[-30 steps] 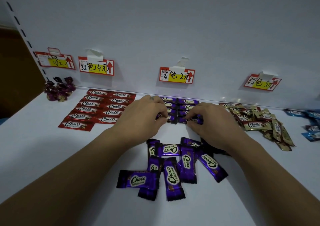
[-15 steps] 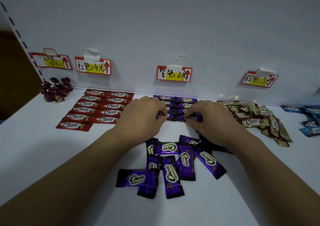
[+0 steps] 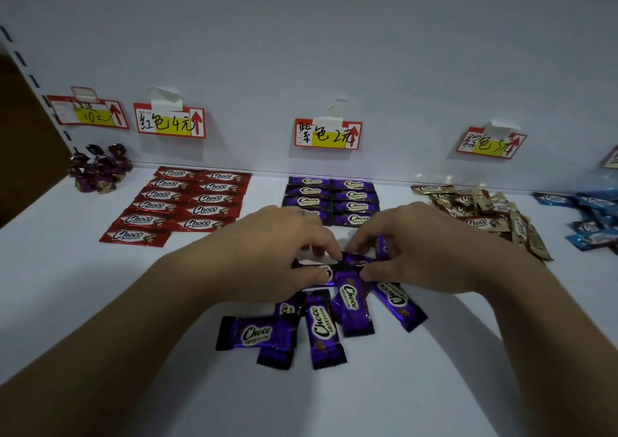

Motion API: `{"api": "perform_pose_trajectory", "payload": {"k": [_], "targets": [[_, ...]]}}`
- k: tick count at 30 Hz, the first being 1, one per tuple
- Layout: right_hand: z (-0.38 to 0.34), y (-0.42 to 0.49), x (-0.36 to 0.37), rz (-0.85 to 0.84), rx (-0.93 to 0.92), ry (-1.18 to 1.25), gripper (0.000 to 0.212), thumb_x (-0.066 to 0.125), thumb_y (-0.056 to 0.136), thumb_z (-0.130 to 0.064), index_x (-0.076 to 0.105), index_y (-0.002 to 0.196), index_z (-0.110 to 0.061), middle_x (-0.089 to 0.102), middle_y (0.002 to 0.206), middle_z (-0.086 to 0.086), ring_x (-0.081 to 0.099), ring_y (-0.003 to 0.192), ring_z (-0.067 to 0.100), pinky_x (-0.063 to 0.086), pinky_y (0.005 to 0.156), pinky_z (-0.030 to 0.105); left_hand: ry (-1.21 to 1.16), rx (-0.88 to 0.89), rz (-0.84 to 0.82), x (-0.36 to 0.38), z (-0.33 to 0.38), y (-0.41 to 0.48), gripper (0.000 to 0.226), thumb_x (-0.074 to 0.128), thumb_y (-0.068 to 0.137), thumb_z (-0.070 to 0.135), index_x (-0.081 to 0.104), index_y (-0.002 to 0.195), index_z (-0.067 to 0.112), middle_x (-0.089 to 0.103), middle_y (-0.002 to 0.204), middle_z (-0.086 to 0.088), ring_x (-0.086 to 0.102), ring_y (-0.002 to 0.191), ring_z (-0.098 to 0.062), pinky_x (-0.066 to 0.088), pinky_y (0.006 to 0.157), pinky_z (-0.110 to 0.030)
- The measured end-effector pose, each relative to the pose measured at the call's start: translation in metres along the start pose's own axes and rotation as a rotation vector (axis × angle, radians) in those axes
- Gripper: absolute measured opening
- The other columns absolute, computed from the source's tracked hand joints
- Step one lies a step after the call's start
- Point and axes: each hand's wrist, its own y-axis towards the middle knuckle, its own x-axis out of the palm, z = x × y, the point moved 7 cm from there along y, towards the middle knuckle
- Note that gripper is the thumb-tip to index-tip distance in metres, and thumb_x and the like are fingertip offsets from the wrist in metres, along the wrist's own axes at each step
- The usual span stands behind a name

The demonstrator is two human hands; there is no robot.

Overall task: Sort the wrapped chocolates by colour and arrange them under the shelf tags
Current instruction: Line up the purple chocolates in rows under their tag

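A loose pile of purple wrapped chocolates (image 3: pixel 321 323) lies on the white shelf in front of me. My left hand (image 3: pixel 281 252) pinches the end of a purple chocolate (image 3: pixel 317 271) at the pile's top. My right hand (image 3: pixel 418 249) pinches another purple chocolate (image 3: pixel 356 261) beside it. Behind my hands, two neat columns of purple chocolates (image 3: pixel 331 199) lie under the purple tag (image 3: pixel 327 134). Red chocolates (image 3: pixel 187 202) lie in rows under the red tag (image 3: pixel 169 122).
Gold-brown chocolates (image 3: pixel 481 216) are heaped under the brown tag (image 3: pixel 490 144). Blue chocolates (image 3: pixel 592 219) lie at the far right. Dark twisted candies (image 3: pixel 98 170) sit under the far-left tag (image 3: pixel 88 114). The shelf back wall (image 3: pixel 301 52) rises behind.
Both hands pulled back from the arranged purple rows toward me and now pinch chocolates at the top of the loose purple pile.
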Motion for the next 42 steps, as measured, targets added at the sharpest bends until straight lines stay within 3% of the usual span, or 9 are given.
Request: {"api": "perform_pose_trajectory", "payload": {"k": [6, 13, 15, 18, 24, 29, 32, 37, 42], "targets": [[0.004, 0.006, 0.011, -0.027, 0.016, 0.014, 0.03, 0.072, 0.084, -0.035, 0.061, 0.111, -0.042, 0.057, 0.091, -0.025, 0.052, 0.073, -0.007, 0.038, 0.054, 0.004, -0.071, -0.031, -0.063, 0.007, -0.003, 0.001, 0.035, 0.062, 0.089, 0.043, 0.051, 0.122, 0.049, 0.051, 0.111, 0.023, 0.047, 0.099, 0.0, 0.034, 0.073, -0.009], [0.013, 0.004, -0.002, 0.047, 0.012, 0.176, 0.006, 0.071, 0.085, -0.027, 0.071, 0.086, -0.033, 0.064, 0.068, -0.017, 0.057, 0.061, -0.007, 0.042, 0.057, 0.01, -0.272, -0.128, 0.074, -0.001, -0.015, 0.0, 0.033, 0.072, 0.083, 0.033, 0.06, 0.112, 0.041, 0.056, 0.084, 0.015, 0.055, 0.077, -0.003, 0.038, 0.064, -0.013], [0.018, 0.002, -0.004, 0.058, 0.04, 0.229, 0.005, 0.069, 0.086, -0.029, 0.072, 0.083, -0.031, 0.065, 0.067, -0.024, 0.062, 0.064, -0.002, 0.048, 0.06, 0.015, -0.32, -0.137, 0.11, -0.003, -0.018, 0.001, 0.021, 0.072, 0.083, 0.03, 0.066, 0.102, 0.036, 0.059, 0.082, 0.013, 0.058, 0.075, -0.006, 0.047, 0.064, -0.02], [0.015, 0.002, -0.004, 0.044, 0.031, 0.158, 0.007, 0.065, 0.089, -0.032, 0.071, 0.092, -0.03, 0.055, 0.061, -0.042, 0.056, 0.065, -0.014, 0.04, 0.056, 0.006, -0.425, -0.147, 0.127, -0.004, -0.024, 0.001, 0.012, 0.073, 0.083, 0.031, 0.068, 0.094, 0.032, 0.062, 0.078, 0.009, 0.06, 0.072, -0.007, 0.051, 0.067, -0.023], [0.007, 0.001, 0.008, -0.115, 0.052, 0.088, 0.039, 0.078, 0.068, -0.05, 0.064, 0.103, -0.041, 0.06, 0.092, -0.019, 0.053, 0.072, -0.012, 0.037, 0.056, 0.007, -0.468, -0.163, 0.15, -0.006, -0.032, 0.003, 0.01, 0.073, 0.082, 0.033, 0.069, 0.091, 0.031, 0.061, 0.077, 0.01, 0.057, 0.068, -0.002, 0.046, 0.061, -0.015], [0.007, 0.002, 0.014, -0.15, 0.049, 0.116, 0.028, 0.079, 0.075, -0.035, 0.065, 0.1, -0.033, 0.059, 0.078, -0.013, 0.052, 0.063, -0.01, 0.038, 0.054, 0.009, -0.459, -0.166, 0.172, -0.004, -0.033, 0.002, 0.007, 0.066, 0.089, 0.027, 0.068, 0.09, 0.034, 0.061, 0.082, 0.023, 0.057, 0.079, 0.01, 0.042, 0.065, -0.007], [0.01, 0.001, 0.007, -0.091, 0.044, 0.169, 0.007, 0.076, 0.081, -0.022, 0.071, 0.082, -0.027, 0.066, 0.065, -0.013, 0.057, 0.058, -0.005, 0.041, 0.054, 0.01, -0.461, -0.177, 0.216, -0.005, -0.035, 0.004, 0.012, 0.061, 0.092, 0.024, 0.069, 0.096, 0.031, 0.06, 0.082, 0.022, 0.054, 0.075, 0.014, 0.038, 0.061, -0.003], [0.014, -0.003, -0.011, 0.088, 0.029, 0.334, 0.005, 0.07, 0.084, -0.017, 0.071, 0.08, -0.019, 0.052, 0.042, -0.02, 0.043, 0.038, 0.002, 0.033, 0.045, 0.011, -0.496, -0.197, 0.243, -0.001, -0.039, 0.006, 0.017, 0.058, 0.095, 0.02, 0.068, 0.099, 0.034, 0.064, 0.082, 0.014, 0.057, 0.075, 0.006, 0.04, 0.06, -0.005], [0.022, -0.001, -0.025, 0.376, 0.044, 0.561, 0.006, 0.066, 0.088, -0.012, 0.066, 0.082, -0.013, 0.067, 0.066, -0.004, 0.056, 0.05, 0.009, 0.05, 0.055, 0.024, -0.483, -0.208, 0.274, -0.003, -0.038, 0.005, 0.019, 0.049, 0.099, 0.023, 0.065, 0.098, 0.033, 0.058, 0.077, 0.018, 0.052, 0.067, 0.014, 0.036, 0.054, -0.005]]}}
